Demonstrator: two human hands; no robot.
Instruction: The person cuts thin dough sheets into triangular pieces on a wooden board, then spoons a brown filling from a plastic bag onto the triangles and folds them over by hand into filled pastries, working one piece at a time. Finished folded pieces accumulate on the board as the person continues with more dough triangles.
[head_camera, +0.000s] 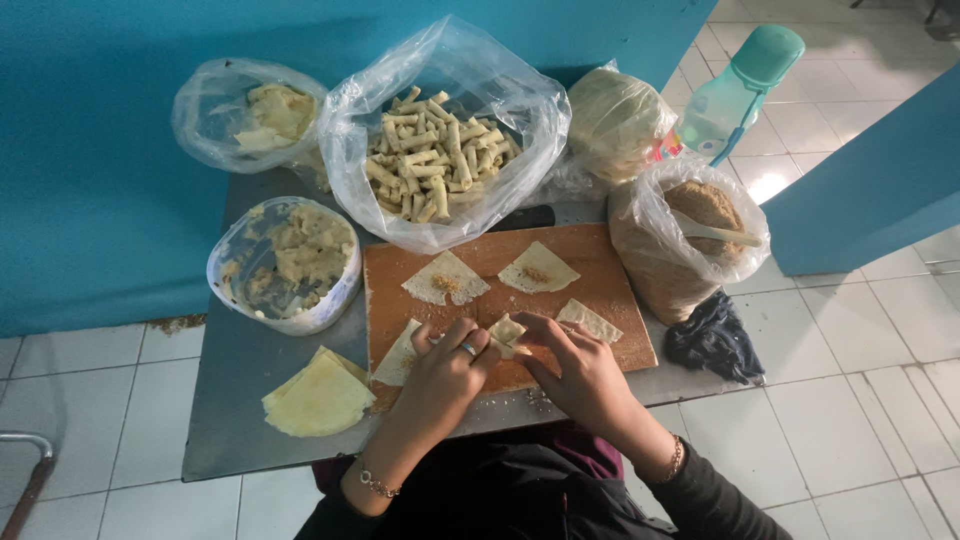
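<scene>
My left hand (448, 372) and my right hand (577, 372) meet over the wooden board (610, 285), both pinching a small folded pastry wrapper (505, 331) between their fingertips. A ring shows on my left hand. Under my left hand lies another flat wrapper (398, 356). Two triangular wrappers with a spot of filling, one (445, 279) and the other (538, 269), lie farther back on the board. A further wrapper (590, 320) rests just right of my right hand.
A clear bag of rolled pastries (435, 150) stands behind the board. Left are a plastic tub of paste (285, 262), a bag (250, 115) and a wrapper stack (318, 397). Right are a crumb filling bag with spoon (690, 235), a dark cloth (712, 340) and a teal bottle (740, 85).
</scene>
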